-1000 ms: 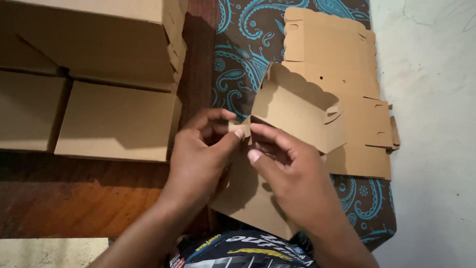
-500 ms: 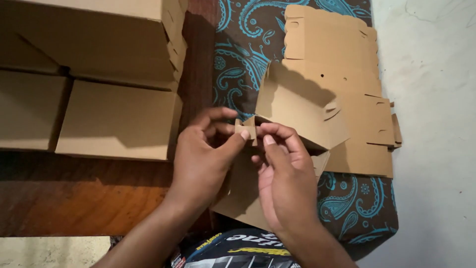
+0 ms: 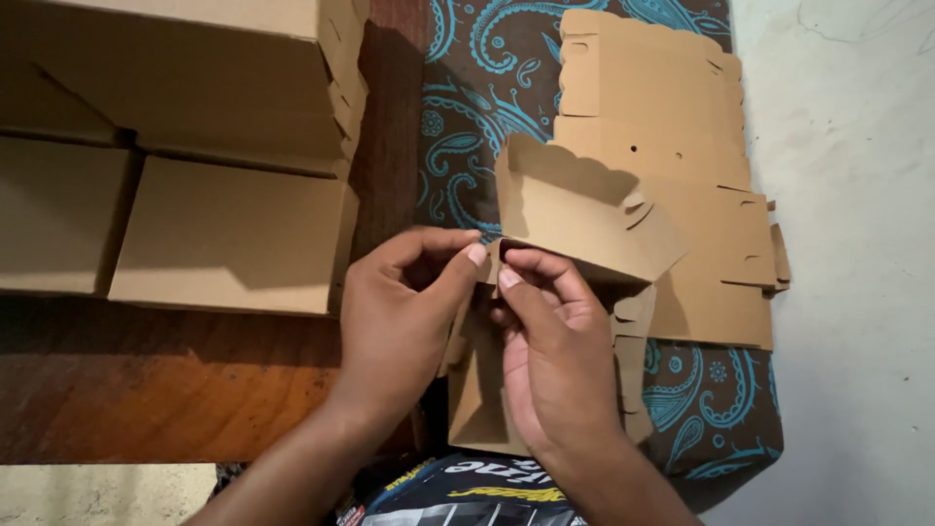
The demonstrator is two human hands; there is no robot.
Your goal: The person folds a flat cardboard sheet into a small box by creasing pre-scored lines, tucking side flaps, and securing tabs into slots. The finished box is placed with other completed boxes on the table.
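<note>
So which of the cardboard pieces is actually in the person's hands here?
The partly folded cutout, pinched at its corner by the left hand and right hand. The flat stack on the patterned cloth and the boxes on the left lie untouched.

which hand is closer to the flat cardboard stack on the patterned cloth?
Right. The right hand lies just left of the flat cardboard stack, while the left hand sits farther left, toward the folded boxes.

Two hands — a left hand (image 3: pixel 404 312) and a right hand (image 3: pixel 555 360) — one half-folded cardboard piece (image 3: pixel 584 229), one stack of flat cardboard cutouts (image 3: pixel 682 117) upper right, one patterned cloth (image 3: pixel 467 97), three cardboard boxes (image 3: pixel 234 234) upper left.
</note>
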